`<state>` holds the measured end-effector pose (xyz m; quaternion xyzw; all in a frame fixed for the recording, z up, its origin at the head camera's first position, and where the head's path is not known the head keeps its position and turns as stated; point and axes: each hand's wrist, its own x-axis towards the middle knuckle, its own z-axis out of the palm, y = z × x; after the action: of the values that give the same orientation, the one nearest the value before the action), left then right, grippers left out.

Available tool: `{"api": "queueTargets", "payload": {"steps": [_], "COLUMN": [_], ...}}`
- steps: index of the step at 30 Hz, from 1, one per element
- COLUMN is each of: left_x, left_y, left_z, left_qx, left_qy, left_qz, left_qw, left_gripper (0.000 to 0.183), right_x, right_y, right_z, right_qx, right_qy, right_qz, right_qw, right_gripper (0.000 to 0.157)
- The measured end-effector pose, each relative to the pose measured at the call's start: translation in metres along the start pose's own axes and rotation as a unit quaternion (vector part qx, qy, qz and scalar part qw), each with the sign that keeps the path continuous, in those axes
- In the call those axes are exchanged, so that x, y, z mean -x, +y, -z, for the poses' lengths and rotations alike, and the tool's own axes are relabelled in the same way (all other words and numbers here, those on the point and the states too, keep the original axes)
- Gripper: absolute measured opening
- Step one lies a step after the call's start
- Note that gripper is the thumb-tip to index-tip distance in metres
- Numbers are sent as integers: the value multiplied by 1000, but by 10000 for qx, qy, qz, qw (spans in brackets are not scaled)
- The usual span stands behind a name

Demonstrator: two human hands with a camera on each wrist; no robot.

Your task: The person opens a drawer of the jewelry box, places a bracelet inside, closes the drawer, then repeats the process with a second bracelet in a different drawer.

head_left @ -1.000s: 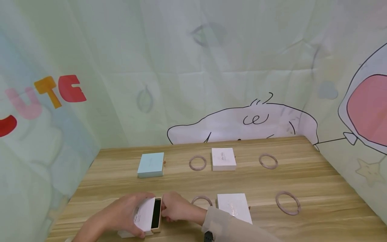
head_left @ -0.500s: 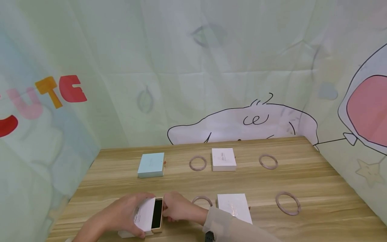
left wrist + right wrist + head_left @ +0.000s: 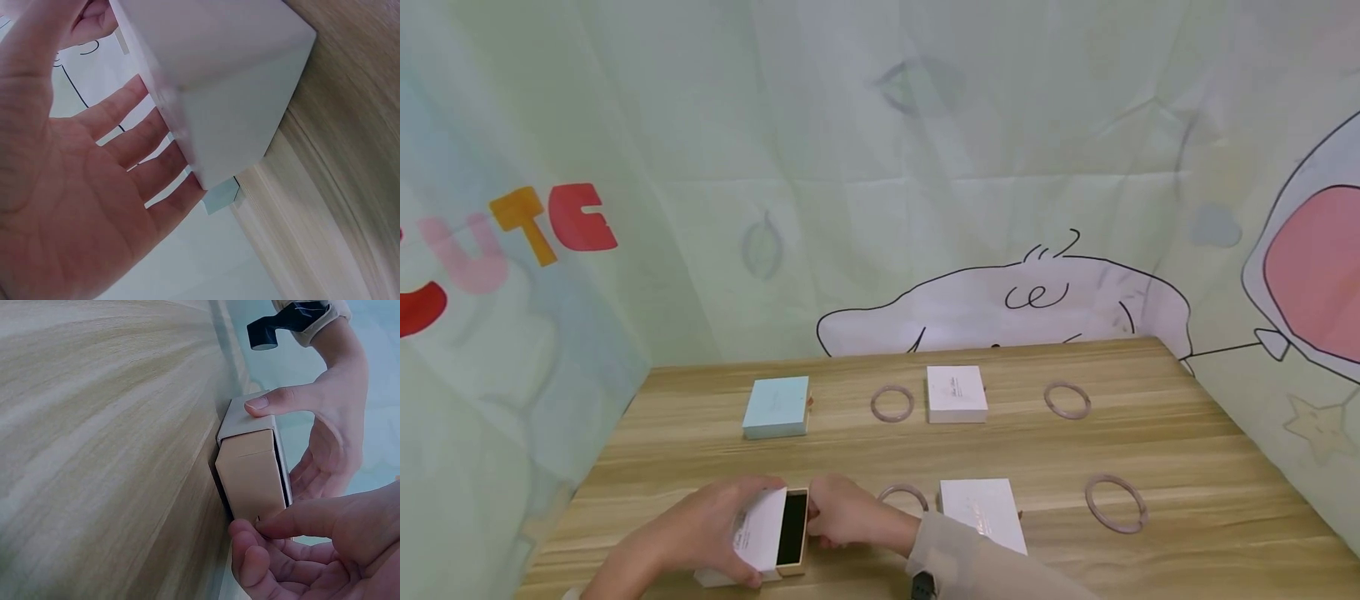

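White drawer box (image 3: 762, 529) sits at the near left of the wooden table (image 3: 1037, 454); whether it rests quite flat I cannot tell. Its inner tray (image 3: 250, 478) stands partly out on the right side, black lining showing. The left hand (image 3: 703, 533) holds the outer cover (image 3: 237, 106), thumb at the near edge and fingers spaced apart along the far side. The right hand (image 3: 846, 512) is narrow, thumb and finger pinching at the tan front of the tray; what exactly lies between the fingertips is too small to make out. A beige sleeve (image 3: 992, 567) covers the right forearm, with a black band (image 3: 922, 585) at its cuff.

Just beyond that forearm are a second white box (image 3: 981, 504), its lower part hidden, and a bangle (image 3: 902, 488) cut off from view by the wrist. Another bangle (image 3: 1143, 517) lies to their right, apart from both. Farther back, in a loose row from left to right, come a light blue box (image 3: 777, 404), a bangle (image 3: 893, 419), a third white box (image 3: 955, 394) and one more bangle (image 3: 1067, 416). Behind the table hangs a pale printed cloth (image 3: 820, 208).
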<state>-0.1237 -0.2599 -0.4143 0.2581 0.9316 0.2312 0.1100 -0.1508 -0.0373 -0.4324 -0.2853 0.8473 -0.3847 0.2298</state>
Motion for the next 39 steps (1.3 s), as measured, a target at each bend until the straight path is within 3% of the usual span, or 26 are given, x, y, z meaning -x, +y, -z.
{"api": "queueTargets", "payload": {"steps": [9, 16, 28, 39], "left_x": [-4, -4, -3, -2], "left_y": [2, 0, 1, -1], "left_z": [4, 4, 3, 1], "left_qx": [45, 11, 10, 40], "left_qy": [-191, -98, -94, -85], "left_qz": [259, 46, 127, 79], "left_qw": [9995, 9999, 9999, 9999], "left_gripper": [98, 98, 98, 97], "right_x": [0, 3, 4, 4], "right_y": [1, -2, -1, -1], "right_z": [4, 6, 8, 6], "right_qx": [-36, 216, 125, 553], "right_qy": [-17, -13, -83, -49], "right_qz": [11, -115, -18, -58], "right_qw": [10000, 9997, 9999, 9984], "right_gripper": [33, 34, 33, 34]}}
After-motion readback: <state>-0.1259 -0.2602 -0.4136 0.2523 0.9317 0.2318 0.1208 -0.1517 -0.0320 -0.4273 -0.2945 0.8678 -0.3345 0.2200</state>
